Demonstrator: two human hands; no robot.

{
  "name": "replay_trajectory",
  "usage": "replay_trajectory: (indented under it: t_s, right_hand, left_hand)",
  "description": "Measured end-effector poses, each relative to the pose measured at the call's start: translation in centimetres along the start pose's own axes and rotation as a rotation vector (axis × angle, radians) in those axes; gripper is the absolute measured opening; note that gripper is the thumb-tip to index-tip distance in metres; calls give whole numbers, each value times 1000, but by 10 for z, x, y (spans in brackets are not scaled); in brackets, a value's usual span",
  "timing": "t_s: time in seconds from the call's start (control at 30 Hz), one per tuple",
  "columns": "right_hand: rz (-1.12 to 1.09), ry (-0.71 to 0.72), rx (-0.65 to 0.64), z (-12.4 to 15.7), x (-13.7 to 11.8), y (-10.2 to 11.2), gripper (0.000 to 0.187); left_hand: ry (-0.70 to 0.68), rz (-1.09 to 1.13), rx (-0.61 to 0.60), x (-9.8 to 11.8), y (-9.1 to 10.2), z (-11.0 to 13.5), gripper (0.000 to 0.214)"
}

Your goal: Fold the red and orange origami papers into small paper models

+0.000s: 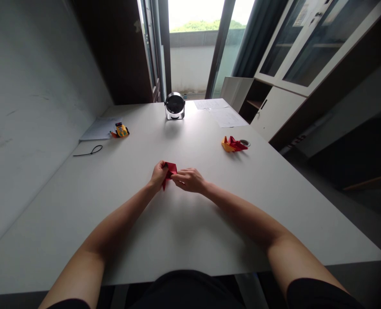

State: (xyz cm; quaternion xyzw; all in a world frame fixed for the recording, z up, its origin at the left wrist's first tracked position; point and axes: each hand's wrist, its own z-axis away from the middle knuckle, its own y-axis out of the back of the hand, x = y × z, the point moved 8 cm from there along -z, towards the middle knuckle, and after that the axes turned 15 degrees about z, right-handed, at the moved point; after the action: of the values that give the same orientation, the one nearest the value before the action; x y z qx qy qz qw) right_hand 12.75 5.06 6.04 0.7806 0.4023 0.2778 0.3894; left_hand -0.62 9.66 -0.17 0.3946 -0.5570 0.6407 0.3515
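We hold a small red paper (170, 170), folded into an angular, creased shape whose narrow tip points down at the white surface (177, 223). It sits pinched between our left hand (159, 174) and right hand (190, 180), partly hidden by them.

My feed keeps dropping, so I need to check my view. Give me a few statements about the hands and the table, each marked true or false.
1. The left hand and the right hand both grip the red folded paper. True.
2. The small fan stands at the near edge of the table. False: it stands at the far edge.
3. The orange and red folded pieces lie to the right of the hands. True.
4. The yellow toy is in the left hand. False: it rests far left by a sheet, apart from both hands.
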Motion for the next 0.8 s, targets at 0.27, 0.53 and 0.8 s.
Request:
replay_trajectory:
  t_s: [0.27, 0.53, 0.8]
  right_hand:
    - [62, -260, -64, 2, 18, -6, 28]
    - [-54, -496, -68, 6, 35, -7, 32]
    - [-150, -591, -28, 6, 43, -11, 20]
  left_hand:
    - [-33, 16, 8, 1, -2, -1, 32]
    - [15, -122, -62, 4, -10, 6, 40]
    - [-10, -188, -141, 7, -23, 11, 34]
